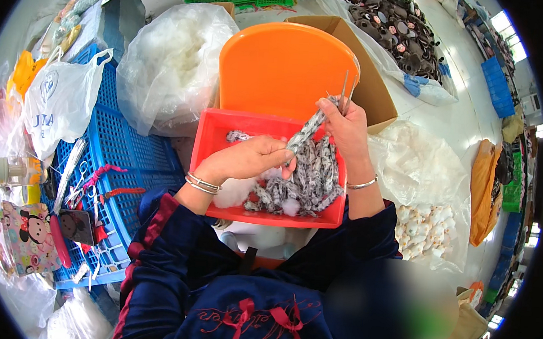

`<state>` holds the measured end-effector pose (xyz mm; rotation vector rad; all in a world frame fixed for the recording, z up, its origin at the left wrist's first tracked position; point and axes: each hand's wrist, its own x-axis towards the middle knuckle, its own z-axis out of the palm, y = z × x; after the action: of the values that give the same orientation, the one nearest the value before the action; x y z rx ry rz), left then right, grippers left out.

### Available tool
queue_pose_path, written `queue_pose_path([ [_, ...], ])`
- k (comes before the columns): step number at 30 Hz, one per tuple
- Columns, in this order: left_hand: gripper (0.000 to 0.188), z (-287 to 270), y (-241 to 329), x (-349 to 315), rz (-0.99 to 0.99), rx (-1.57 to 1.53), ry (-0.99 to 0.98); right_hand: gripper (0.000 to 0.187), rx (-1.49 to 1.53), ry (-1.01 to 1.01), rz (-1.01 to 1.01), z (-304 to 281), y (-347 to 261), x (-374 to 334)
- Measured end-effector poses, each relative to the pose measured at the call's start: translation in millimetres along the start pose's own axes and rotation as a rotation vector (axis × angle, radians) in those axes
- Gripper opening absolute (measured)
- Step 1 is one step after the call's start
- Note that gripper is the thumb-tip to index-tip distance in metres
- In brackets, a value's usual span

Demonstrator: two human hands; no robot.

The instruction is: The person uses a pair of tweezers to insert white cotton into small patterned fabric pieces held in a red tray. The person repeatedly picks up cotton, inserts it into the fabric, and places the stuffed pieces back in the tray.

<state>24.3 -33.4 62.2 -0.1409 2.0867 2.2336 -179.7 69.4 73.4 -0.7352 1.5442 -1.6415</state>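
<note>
Over a red plastic bin (pixel 201 156), my two hands stretch a narrow grey-and-white fluffy fabric tube (pixel 307 129) between them on a slant. My left hand (pixel 253 156) pinches its lower end, thumb and fingers closed. At the upper end, my right hand (pixel 347 125) is closed around the tube and a pair of metal tweezers (pixel 344 90), whose two thin prongs stick up past the fingers. Where the tweezers meet the tube is hidden by the fingers. Below, the bin holds several similar grey fluffy pieces (pixel 311 178) and tufts of white stuffing (pixel 234 193).
An orange stool (pixel 284 68) stands just beyond the bin, beside a cardboard box (pixel 376 92). A clear bag of white stuffing (pixel 175 64) is at far left. Blue crates (pixel 135 155) with scissors (pixel 80 173) stand left; a bag of small white pieces (pixel 426 232) lies right.
</note>
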Motion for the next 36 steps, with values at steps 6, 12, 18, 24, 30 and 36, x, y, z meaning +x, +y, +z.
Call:
queue_pose_path([
  [6, 0.034, 5.5, -3.9, 3.3, -0.038, -0.138, 0.291, 0.023, 0.119, 0.011, 0.051, 12.3, -1.3, -5.4],
  [12, 0.034, 8.4, -9.3, 10.7, 0.181, -0.233, 0.522, 0.028, 0.129, -0.276, 0.228, 27.6, 1.6, -20.0],
  [18, 0.037, 5.3, -10.1, 11.1, 0.256, 0.085, 0.582, 0.016, 0.070, -0.318, 0.170, 22.9, 10.2, -20.2],
  [24, 0.024, 0.1, -13.5, 7.5, 0.190, 0.016, 0.627, 0.012, -0.076, -0.324, 0.105, 23.1, 3.2, -22.2],
  [30, 0.018, 2.6, -0.5, 7.7, 0.051, -0.178, 0.668, 0.013, -0.130, -0.338, 0.017, 26.5, 14.8, -24.0],
  [36, 0.017, -3.6, 1.0, 5.3, 0.019, -0.286, 0.765, 0.015, -0.021, -0.283, 0.168, 23.5, -4.0, -24.8],
])
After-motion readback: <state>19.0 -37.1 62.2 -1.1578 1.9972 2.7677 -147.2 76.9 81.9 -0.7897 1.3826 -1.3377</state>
